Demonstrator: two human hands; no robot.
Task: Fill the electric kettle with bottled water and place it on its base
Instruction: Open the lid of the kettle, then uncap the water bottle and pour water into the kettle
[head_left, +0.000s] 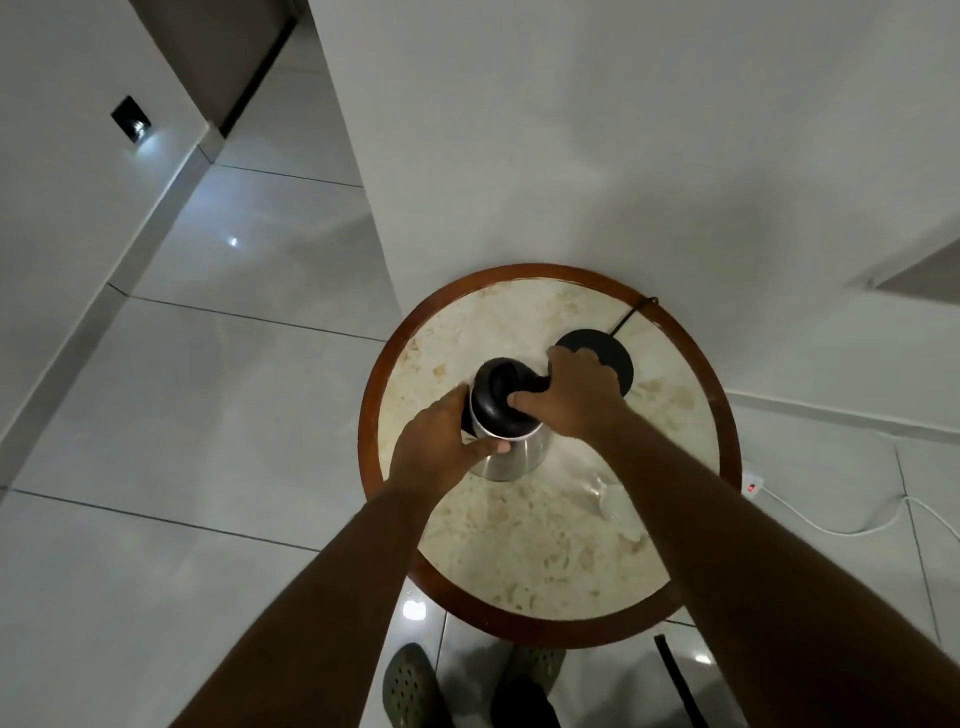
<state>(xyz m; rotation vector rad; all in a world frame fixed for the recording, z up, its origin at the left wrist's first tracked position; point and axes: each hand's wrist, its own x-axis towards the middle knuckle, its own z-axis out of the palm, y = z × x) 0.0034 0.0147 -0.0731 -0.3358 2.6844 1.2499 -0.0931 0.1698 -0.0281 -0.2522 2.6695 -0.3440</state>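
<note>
A steel electric kettle (514, 457) with a black lid (501, 397) stands on a round marble-topped table (545, 551). My left hand (441, 447) wraps the kettle's left side, thumb across the steel wall. My right hand (571, 397) grips the black handle at the kettle's right, thumb on the lid's edge. The black round base (610, 348) lies just behind my right hand, partly hidden by it, with its cord (631, 314) running to the table's far edge. A clear plastic bottle (597, 491) appears to lie on the table right of the kettle, faint and hard to make out.
The table has a brown wooden rim (371, 410) and stands against a white wall (623, 156). A white power strip with a red light (751, 484) and white cable lie on the tiled floor to the right. My feet in sandals (410, 686) show below the table.
</note>
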